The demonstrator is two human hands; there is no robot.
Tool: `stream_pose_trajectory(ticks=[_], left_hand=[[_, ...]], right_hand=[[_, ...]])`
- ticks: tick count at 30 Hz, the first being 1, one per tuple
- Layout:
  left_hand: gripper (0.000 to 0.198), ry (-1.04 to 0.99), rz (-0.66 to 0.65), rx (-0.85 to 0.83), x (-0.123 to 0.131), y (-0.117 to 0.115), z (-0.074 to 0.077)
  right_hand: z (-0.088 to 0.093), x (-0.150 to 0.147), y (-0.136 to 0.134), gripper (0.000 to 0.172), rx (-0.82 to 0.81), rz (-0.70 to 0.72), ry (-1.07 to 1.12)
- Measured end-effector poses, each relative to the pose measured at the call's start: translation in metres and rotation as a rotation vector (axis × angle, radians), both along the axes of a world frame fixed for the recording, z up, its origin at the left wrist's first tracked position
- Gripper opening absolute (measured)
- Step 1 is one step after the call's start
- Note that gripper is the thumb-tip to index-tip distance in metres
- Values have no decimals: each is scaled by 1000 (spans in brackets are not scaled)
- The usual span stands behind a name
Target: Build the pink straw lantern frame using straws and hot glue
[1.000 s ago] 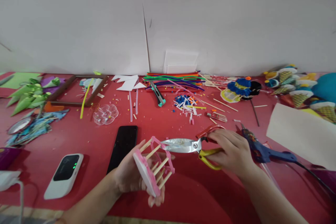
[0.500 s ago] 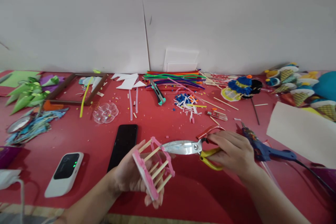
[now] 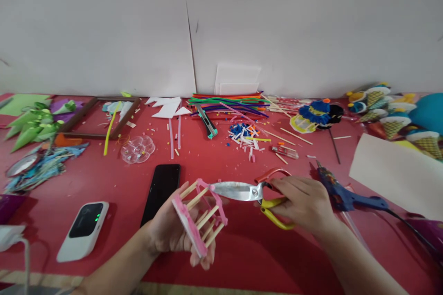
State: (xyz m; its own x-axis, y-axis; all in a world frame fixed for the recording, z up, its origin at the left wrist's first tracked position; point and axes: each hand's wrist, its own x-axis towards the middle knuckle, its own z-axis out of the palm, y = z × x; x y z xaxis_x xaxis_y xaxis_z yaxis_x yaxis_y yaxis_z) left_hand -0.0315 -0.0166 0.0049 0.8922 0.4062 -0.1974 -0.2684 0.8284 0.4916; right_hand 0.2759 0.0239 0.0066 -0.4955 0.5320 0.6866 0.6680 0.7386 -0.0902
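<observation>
A small cage-like frame of pale wooden sticks and pink pipe cleaner [image 3: 207, 217] rests tilted in my left hand [image 3: 173, 226], whose fingers curl under and behind it. Its flat base has a white edge and a pink fuzzy rim; a pink ring joins the stick ends. My right hand [image 3: 308, 203] grips scissors [image 3: 238, 191] with red and yellow handles, fingers wrapped round them. The blades point left, their tips at the top of the pink ring. Whether the blades have pink fuzz between them I cannot tell. Part of my left palm is hidden behind the frame.
Behind my left wrist lies a black phone [image 3: 161, 189], with a white device [image 3: 83, 230] further left. A blue glue gun [image 3: 346, 196] with a cord lies just beyond my right hand. Further back are a utility knife [image 3: 206, 122], pipe cleaners [image 3: 231, 103] and cut scraps [image 3: 244, 133].
Both hands, the frame and the scissors have shifted very slightly left and up in view. The scissor tips stay at the pink ring, and both grips are unchanged.
</observation>
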Motion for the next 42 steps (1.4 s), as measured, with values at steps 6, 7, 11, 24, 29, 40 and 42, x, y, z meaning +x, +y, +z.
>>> stream_pose_trajectory(ticks=[6,7,11,24,29,40,42], left_hand=[[78,44,32,-19,0,1,6],[78,41,38,-22,1,1,7],[76,-1,67,-29,2,0,6],[84,-58,113,-52,1,-1,-1],[83,-105,112,-69,1,-1,-4],[73,487,828,514,9,-6,-10],[74,632,911,667,11,-6,-13]], right_hand=[[5,-4,-1,34,-31,0,-36],[6,-5,-2,37,-31,0,-39],[7,-8,-2,45,-30,5,-62],[8,-12,-2,51,-54,15,-70],[5,-13,-4,50,-91,11,-60],[-17,3,15,24,-613,-551,-320],[-17,6,15,23,-612,-459,-273]])
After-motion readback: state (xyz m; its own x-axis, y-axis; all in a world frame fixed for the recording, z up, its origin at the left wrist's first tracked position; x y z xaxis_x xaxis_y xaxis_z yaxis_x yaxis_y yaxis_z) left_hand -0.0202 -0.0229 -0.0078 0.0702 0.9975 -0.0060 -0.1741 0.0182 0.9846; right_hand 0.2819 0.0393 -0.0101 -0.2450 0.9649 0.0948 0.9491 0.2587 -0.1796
